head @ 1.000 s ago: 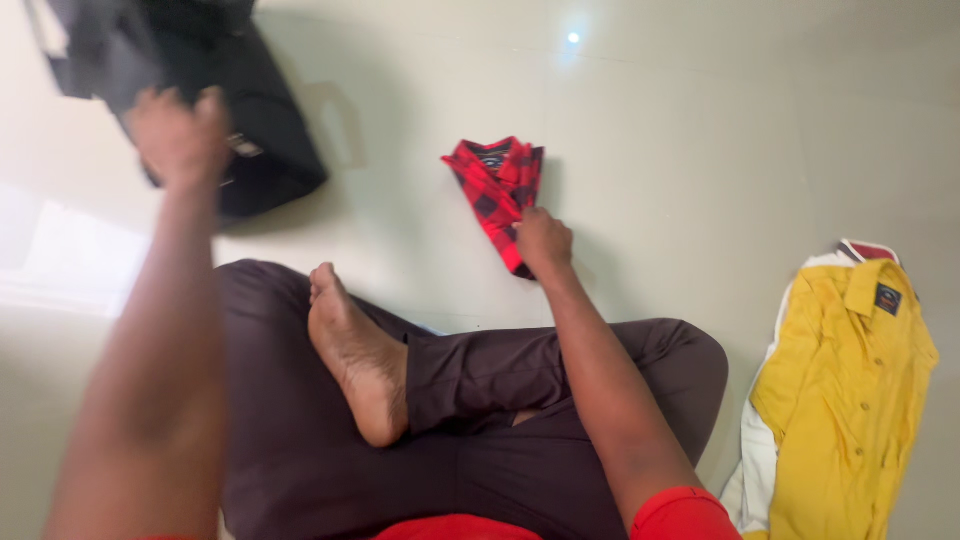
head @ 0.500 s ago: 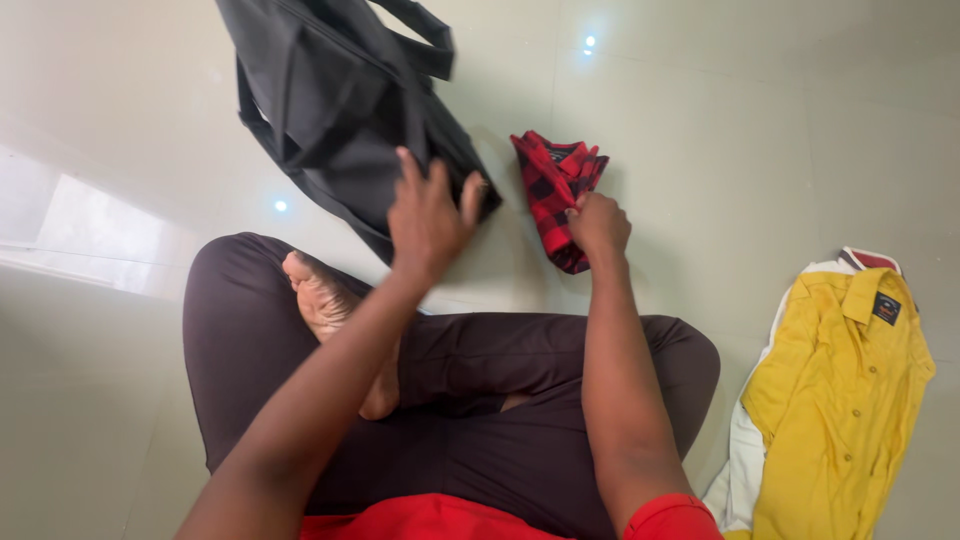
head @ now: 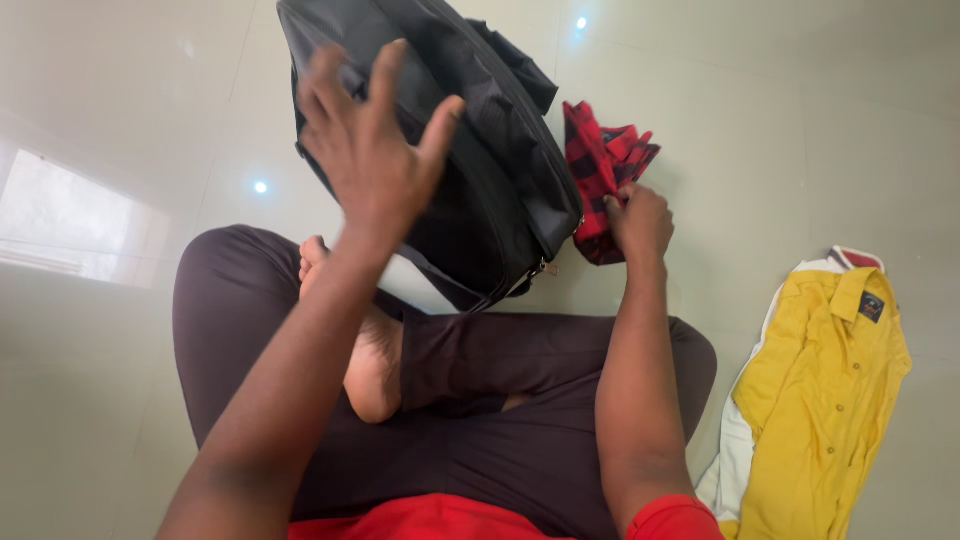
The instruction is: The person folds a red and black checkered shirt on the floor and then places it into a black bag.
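On a glossy pale tiled floor [head: 800, 120], a black bag [head: 480, 150] is steadied at upper centre.
The left hand [head: 375, 150] is spread, fingers apart, against the bag; a folded red-checked shirt [head: 600, 170] beside it is pinched shut-fisted by the right hand [head: 638, 222], kept ready at the zip.

bag [head: 500, 170] on floor [head: 800, 120] ahead of crossed legs [head: 480, 400] | left hand [head: 375, 165] over bag | folded cloth [head: 600, 170] just right of bag, right hand [head: 638, 222] on it | shirt [head: 820, 400] on floor far right, well apart
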